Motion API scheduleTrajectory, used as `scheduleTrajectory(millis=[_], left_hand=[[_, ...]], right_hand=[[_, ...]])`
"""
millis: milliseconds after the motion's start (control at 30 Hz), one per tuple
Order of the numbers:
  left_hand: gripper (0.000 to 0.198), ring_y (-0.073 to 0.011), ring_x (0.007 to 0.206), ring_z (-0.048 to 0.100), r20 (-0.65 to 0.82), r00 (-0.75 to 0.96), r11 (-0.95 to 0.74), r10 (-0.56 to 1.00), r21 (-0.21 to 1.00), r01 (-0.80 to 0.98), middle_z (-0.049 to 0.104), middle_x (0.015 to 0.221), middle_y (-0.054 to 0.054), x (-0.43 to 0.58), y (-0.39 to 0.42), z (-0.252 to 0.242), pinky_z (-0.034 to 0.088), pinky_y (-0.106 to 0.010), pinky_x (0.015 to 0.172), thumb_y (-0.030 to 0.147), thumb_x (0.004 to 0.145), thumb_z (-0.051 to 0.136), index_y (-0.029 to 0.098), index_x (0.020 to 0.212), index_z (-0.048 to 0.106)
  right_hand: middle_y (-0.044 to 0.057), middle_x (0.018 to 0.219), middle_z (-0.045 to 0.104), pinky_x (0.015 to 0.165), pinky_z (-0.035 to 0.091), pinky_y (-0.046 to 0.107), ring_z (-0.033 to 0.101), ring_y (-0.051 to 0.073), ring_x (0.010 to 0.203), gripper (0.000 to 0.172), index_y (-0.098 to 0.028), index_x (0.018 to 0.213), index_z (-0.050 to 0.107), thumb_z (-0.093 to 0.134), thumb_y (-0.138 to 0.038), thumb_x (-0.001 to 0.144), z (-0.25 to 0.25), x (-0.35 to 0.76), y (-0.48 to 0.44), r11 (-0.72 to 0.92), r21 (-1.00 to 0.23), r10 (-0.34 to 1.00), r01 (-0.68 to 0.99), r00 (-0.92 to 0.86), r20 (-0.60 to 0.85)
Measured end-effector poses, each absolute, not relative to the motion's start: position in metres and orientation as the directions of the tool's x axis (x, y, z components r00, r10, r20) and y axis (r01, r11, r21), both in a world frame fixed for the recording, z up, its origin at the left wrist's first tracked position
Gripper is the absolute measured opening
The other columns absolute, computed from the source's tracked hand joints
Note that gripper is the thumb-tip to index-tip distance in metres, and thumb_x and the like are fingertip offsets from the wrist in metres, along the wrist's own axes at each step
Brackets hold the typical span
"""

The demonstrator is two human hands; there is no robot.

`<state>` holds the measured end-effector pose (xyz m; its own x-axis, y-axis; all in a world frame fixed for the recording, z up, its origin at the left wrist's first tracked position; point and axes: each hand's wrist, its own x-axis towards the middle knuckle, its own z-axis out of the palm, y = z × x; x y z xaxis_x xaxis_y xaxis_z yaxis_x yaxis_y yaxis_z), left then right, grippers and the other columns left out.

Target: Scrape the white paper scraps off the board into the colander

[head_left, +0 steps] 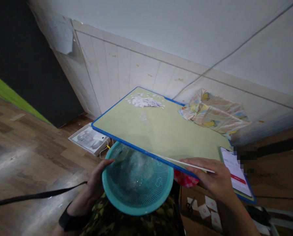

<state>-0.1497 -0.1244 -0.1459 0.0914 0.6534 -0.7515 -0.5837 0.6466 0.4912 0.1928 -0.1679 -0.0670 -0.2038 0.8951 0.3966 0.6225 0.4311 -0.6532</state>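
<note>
A turquoise plastic colander [162, 188] rests on my lap, its far side under the table edge. Inside it lies a loose heap of clear plastic pieces [139, 170]. My left hand [99, 175] grips the colander's left rim, thumb over the edge. Over the table's front edge, my right hand [212, 175] holds a thin white stick [178, 161] that points left along the edge. A pile of small white paper pieces [145, 101] sits on the far part of the table [176, 137]. Nearer to me is a small patch of clear plastic pieces [144, 118].
A patterned cloth [212, 113] lies at the table's back right, and a phone [235, 170] at its right end. Below are scissors [190, 206] and white cards [211, 203]. An open white box [87, 139] stands on the floor at left. A wall borders the back.
</note>
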Motion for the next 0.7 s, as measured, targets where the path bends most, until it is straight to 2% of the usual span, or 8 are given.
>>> scheduleTrajectory(millis=[233,367,467,567,700], left_hand=[[0.034,-0.0207,0.055,0.065,-0.750,0.113,0.660,0.652,0.487,-0.572,0.070,0.068,-0.015,-0.150,-0.125,-0.148,0.058,-0.030,0.059,0.014,0.094,0.050,0.003,0.072,0.073],[0.033,-0.0194,0.053,0.063,-0.742,0.107,0.651,0.662,0.499,-0.572,0.069,0.065,-0.014,-0.153,-0.125,-0.153,0.056,-0.029,0.055,0.014,0.094,0.051,0.003,0.072,0.073],[0.031,-0.0212,0.056,0.065,-0.735,0.118,0.650,0.668,0.498,-0.574,0.071,0.070,-0.015,-0.154,-0.125,-0.155,0.057,-0.031,0.059,0.015,0.094,0.051,0.003,0.076,0.073],[0.030,-0.0223,0.058,0.066,-0.727,0.141,0.652,0.672,0.490,-0.579,0.072,0.074,-0.017,-0.153,-0.125,-0.156,0.058,-0.032,0.062,0.016,0.094,0.052,0.002,0.078,0.074],[0.031,-0.0222,0.058,0.067,-0.744,0.132,0.661,0.655,0.480,-0.577,0.072,0.072,-0.017,-0.154,-0.125,-0.154,0.058,-0.032,0.061,0.016,0.094,0.051,0.001,0.077,0.073]], right_hand=[[-0.001,0.093,0.080,0.073,0.065,0.031,0.078,0.022,0.079,0.018,-0.034,0.095,0.081,0.071,-0.023,0.086,-0.066,0.194,-0.171,0.362,-0.684,0.924,0.633,-0.145,0.354],[-0.002,0.089,0.080,0.071,0.065,0.030,0.078,0.022,0.075,0.014,-0.033,0.091,0.082,0.073,-0.025,0.083,-0.069,0.193,-0.167,0.328,-0.657,0.910,0.679,-0.040,0.414],[-0.001,0.091,0.080,0.076,0.064,0.032,0.078,0.023,0.078,0.012,-0.031,0.092,0.082,0.072,-0.028,0.084,-0.074,0.184,-0.152,0.302,-0.645,0.889,0.701,0.036,0.456],[0.001,0.094,0.079,0.079,0.064,0.033,0.078,0.024,0.083,0.013,-0.028,0.093,0.082,0.071,-0.029,0.086,-0.079,0.172,-0.133,0.314,-0.644,0.888,0.698,0.024,0.459],[0.003,0.094,0.079,0.077,0.064,0.033,0.078,0.024,0.082,0.014,-0.026,0.093,0.082,0.070,-0.030,0.086,-0.083,0.160,-0.121,0.352,-0.650,0.896,0.673,-0.040,0.443]])
